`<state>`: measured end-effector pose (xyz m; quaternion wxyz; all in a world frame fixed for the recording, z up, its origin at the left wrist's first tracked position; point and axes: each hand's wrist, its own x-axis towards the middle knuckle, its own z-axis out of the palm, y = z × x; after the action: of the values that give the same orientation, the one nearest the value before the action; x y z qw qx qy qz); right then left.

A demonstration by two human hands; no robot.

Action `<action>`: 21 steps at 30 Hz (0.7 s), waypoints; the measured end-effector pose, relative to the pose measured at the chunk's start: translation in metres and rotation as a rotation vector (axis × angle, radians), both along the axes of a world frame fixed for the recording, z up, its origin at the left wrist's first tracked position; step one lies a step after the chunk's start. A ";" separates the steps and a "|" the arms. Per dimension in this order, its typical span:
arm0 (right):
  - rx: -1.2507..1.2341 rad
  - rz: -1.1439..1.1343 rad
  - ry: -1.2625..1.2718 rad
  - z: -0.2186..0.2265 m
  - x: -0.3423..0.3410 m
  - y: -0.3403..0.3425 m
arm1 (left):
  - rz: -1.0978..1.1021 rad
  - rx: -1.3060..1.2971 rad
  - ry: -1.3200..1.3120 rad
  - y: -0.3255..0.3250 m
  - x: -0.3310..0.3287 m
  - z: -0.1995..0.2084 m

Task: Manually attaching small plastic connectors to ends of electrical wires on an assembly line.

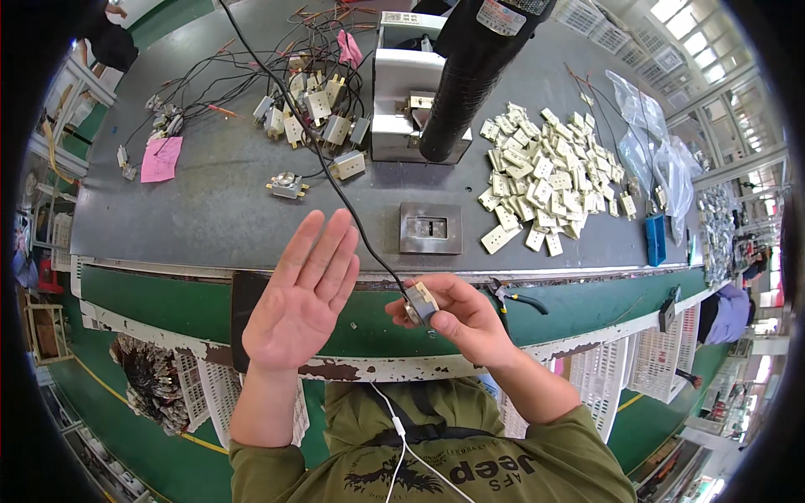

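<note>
From where I stand, the grey desk (201, 222) is widest, and off its near edge the left hand (293, 314) hovers palm up, spread and holding nothing. The right hand (471, 325) is nearer the slotted metal block (430, 228) by that edge; its grip pinches a corded grey-and-cream socket (423, 306), which sits just beyond the edge, on the person's side of the block, its long axis hard to tell.

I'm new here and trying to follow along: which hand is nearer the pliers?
Right. The right hand is just left of the pliers; the left hand, palm open, is farther left.
</note>
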<state>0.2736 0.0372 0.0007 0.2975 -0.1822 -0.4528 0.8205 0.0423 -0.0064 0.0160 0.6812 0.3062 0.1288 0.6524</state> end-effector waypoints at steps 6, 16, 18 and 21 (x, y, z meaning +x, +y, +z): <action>0.024 -0.052 -0.030 0.003 -0.003 -0.004 | -0.048 0.037 -0.080 -0.001 -0.003 -0.003; 0.046 -0.117 -0.051 0.003 -0.007 -0.002 | -0.028 -0.144 0.365 -0.003 0.000 -0.005; 0.550 -0.174 -0.299 -0.004 -0.011 0.004 | 0.005 0.007 1.046 -0.006 0.012 -0.012; 0.497 -0.180 -0.345 0.006 -0.014 0.011 | 0.136 -0.057 1.041 -0.006 0.025 -0.014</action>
<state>0.2600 0.0485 0.0069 0.3230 -0.2797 -0.6652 0.6123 0.0674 -0.0129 0.0021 0.4913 0.5622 0.4875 0.4527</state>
